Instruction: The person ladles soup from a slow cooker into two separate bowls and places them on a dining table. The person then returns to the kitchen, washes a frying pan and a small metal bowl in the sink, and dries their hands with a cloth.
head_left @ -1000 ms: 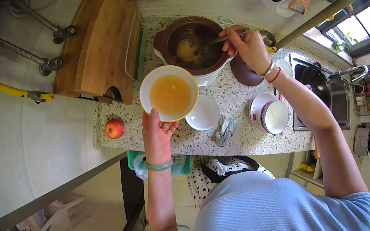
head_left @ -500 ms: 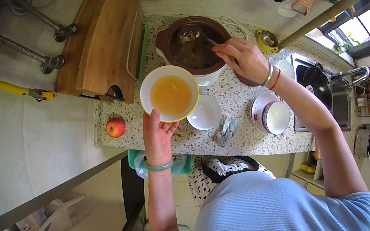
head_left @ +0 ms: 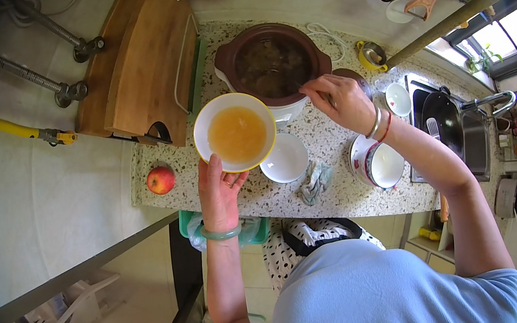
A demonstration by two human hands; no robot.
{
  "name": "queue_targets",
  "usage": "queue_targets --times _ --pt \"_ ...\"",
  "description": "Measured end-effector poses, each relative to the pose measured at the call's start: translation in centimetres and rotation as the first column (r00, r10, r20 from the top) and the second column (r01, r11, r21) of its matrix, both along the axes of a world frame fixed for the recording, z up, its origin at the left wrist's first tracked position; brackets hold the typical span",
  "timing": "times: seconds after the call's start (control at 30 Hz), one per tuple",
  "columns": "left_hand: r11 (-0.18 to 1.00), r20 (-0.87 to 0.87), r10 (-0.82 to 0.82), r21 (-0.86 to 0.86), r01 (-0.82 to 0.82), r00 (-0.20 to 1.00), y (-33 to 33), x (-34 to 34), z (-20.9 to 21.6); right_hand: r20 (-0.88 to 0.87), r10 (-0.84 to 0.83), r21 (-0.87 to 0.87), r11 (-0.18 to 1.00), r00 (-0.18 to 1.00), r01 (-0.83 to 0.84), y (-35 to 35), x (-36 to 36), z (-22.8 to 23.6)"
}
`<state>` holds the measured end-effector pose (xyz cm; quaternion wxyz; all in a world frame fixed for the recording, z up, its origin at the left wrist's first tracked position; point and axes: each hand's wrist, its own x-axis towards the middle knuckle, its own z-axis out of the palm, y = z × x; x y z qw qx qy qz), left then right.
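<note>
My left hand holds a white bowl with a yellow rim from below, thumb on its near side. Cloudy orange-tan broth partly fills it. Just beyond stands a brown-rimmed stew pot of dark soup with pieces in it. At the pot's right near rim, my right hand is closed on the ladle's handle. The ladle's cup is sunk out of sight in the soup, and the fingers cover most of the handle. A white dish sits on the counter between my hands.
A red apple lies at the left, near wooden cutting boards. A crumpled cloth and stacked bowls are at the counter's front. Farther right are a yellow cup, a small white bowl and a wok by the sink.
The ladle's cup, visible near the pot's far side before, has gone down into the soup. My right hand has moved slightly down and toward me. The held bowl stays nearly still.
</note>
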<state>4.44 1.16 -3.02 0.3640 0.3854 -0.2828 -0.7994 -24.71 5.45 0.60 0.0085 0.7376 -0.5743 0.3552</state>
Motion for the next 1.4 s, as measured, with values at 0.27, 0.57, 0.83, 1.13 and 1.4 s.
queue_targets --times 0.27,0.57,0.83,1.13,1.4 --pt "1.000 0.008 -0.023 -0.015 0.023 1.000 0.0 0.1 -0.2 0.683 -0.416 0.463 0.882 0.600 0.085 -3.1 -2.2 -0.3" --pt "1.000 0.027 0.016 -0.008 -0.016 1.000 0.0 0.3 -0.4 0.825 -0.437 0.451 0.891 0.358 0.047 -3.0 -3.9 0.2" --pt "1.000 0.011 -0.011 0.003 0.011 1.000 -0.4 0.1 -0.2 0.850 -0.471 0.476 0.879 0.235 0.037 -2.8 -4.4 0.0" --pt "1.000 0.020 -0.013 0.009 0.013 1.000 -0.6 -0.6 0.2 0.787 -0.346 0.333 0.935 0.511 0.121 -2.7 -3.3 1.4" --pt "1.000 0.029 -0.003 0.004 0.003 1.000 -1.0 -1.5 0.3 0.770 -0.360 0.354 0.928 0.527 0.117 -2.5 -4.4 5.8"
